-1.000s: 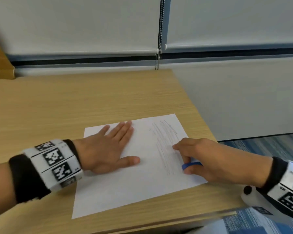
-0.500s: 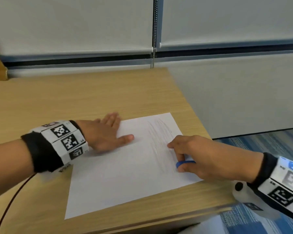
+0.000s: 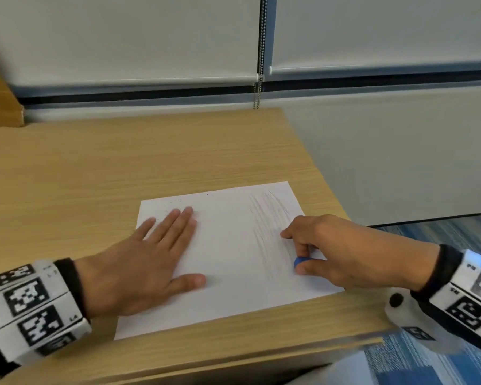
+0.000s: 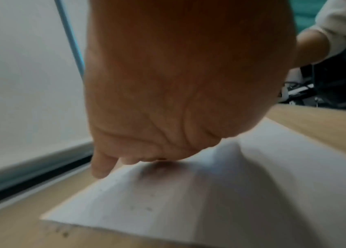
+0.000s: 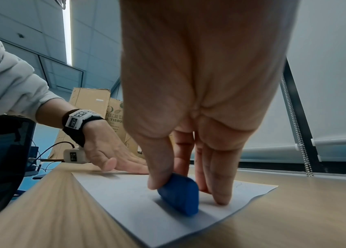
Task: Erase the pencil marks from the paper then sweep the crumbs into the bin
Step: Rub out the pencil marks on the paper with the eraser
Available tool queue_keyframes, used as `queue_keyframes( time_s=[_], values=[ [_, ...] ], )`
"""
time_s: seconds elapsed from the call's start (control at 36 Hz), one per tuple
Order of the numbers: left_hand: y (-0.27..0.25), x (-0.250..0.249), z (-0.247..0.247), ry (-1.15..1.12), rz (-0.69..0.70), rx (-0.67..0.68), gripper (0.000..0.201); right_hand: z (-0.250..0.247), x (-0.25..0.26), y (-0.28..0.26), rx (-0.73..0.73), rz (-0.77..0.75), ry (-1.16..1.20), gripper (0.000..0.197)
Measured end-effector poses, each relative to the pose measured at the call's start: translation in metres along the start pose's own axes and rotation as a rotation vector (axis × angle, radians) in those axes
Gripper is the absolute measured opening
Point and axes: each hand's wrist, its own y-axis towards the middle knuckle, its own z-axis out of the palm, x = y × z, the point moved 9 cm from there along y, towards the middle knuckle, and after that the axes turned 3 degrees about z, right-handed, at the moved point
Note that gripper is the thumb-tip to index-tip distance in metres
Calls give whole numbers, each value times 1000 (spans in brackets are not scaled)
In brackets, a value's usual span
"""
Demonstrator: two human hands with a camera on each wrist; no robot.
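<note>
A white sheet of paper (image 3: pixel 228 245) lies on the wooden desk (image 3: pixel 122 162) near its front right corner. Faint pencil strokes (image 3: pixel 264 226) run down the sheet's right part. My left hand (image 3: pixel 150 254) lies flat on the left half of the paper (image 4: pixel 210 201), fingers straight. Small dark crumbs (image 3: pixel 172 202) dot the sheet beyond its fingertips. My right hand (image 3: pixel 317 248) pinches a blue eraser (image 3: pixel 300 263) between thumb and fingers and holds it down on the paper (image 5: pixel 125 201). In the right wrist view the eraser (image 5: pixel 180 194) stands on the sheet. No bin is in view.
The desk's right edge (image 3: pixel 328 195) runs close beside the paper, with blue carpet (image 3: pixel 442 232) below. Roller blinds with a bead chain (image 3: pixel 260 51) hang behind the desk. Cardboard boxes (image 5: pixel 95 104) stand at the left.
My left hand has slid back onto the paper's left half and lies flat there. My right hand with the eraser has stayed at the pencil strokes.
</note>
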Motion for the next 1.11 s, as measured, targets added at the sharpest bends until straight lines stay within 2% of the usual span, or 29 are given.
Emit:
queue_keyframes(
  time_s=[0.03, 0.08, 0.17, 0.22, 0.25, 0.33, 0.39, 0.44, 0.56, 0.64, 0.75, 0.86, 0.97, 1.11],
  values=[
    [-3, -5, -10, 16, 41, -97, 99, 0, 1, 0, -1, -1, -9, 25],
    [-9, -32, -23, 73, 214, -221, 89, 0, 1, 1, -1, -4, -24, 24],
    [-15, -77, -20, 80, 507, -216, 79, 1, 2, 1, -3, -12, -37, 24],
    [-15, -89, -17, 86, 541, -189, 78, 0, 2, 1, -5, -18, -38, 24],
    [-11, -85, -12, 56, 502, -143, 80, 0, 3, 1, -6, -20, -39, 24],
    [1, -40, -3, -56, 194, 82, 87, -1, 5, 0, -10, -24, -43, 24],
    [9, -11, -7, -109, 66, 130, 99, -2, 7, 1, -20, -37, -51, 24],
    [19, 6, -20, -161, 10, 115, 107, -1, 9, 2, -25, -47, -76, 21],
    [48, 7, -57, -250, -26, -61, 93, -2, 14, 4, -19, -42, -175, 21],
    [73, 2, -75, -336, -80, -133, 95, 0, 20, 4, -13, -36, -227, 18],
    [90, -2, -77, -356, -161, -92, 106, -3, 20, 7, -12, -22, -225, 20],
    [95, -5, -78, -295, -177, -40, 104, -21, 16, 22, -48, 14, -207, 19],
    [95, -3, -76, -271, -161, 8, 107, -51, 7, 53, -173, 12, -165, 10],
    [90, 2, -72, -244, -151, 93, 114, -63, -1, 101, -167, -2, -194, 12]
  ],
)
